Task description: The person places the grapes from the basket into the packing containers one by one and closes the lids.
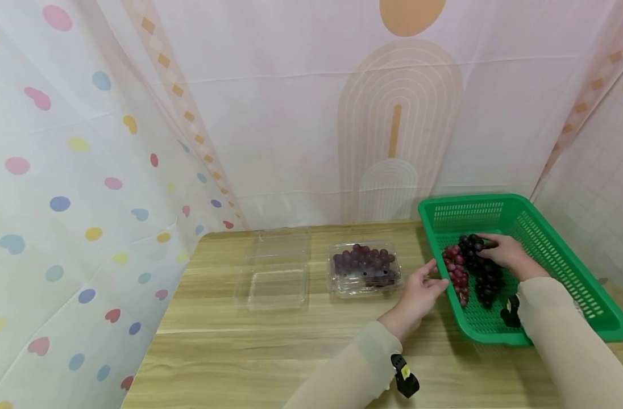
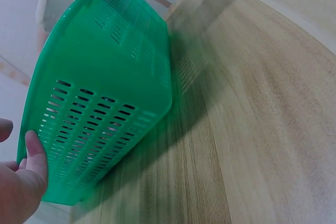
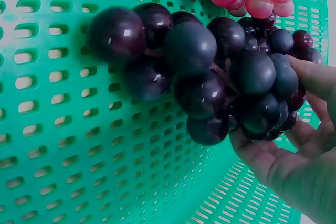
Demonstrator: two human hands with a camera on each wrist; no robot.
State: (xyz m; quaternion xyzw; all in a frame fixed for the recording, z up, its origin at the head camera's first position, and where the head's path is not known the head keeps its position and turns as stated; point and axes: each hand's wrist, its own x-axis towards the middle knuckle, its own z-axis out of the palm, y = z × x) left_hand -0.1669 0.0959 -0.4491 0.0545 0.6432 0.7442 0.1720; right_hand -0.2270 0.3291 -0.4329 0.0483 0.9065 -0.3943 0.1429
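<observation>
My right hand [image 1: 503,254] reaches inside the green basket [image 1: 467,326] and holds a bunch of dark purple grapes [image 3: 199,72], thumb and fingers around one end. Beside them in the basket lies a bunch of red grapes [image 1: 456,271]. My left hand [image 1: 418,295] grips the basket's left rim, and its thumb [image 2: 35,156] presses the slotted outer wall. Left of that hand stands a clear plastic box [image 1: 362,292], its lid down over a bunch of reddish-purple grapes [image 1: 362,260].
Farther left on the wooden table [image 1: 229,352], an open clear plastic box [image 1: 277,289] lies with its lid folded back. A patterned curtain [image 1: 281,142] hangs behind the table, and a dotted one [image 1: 76,238] along the left side.
</observation>
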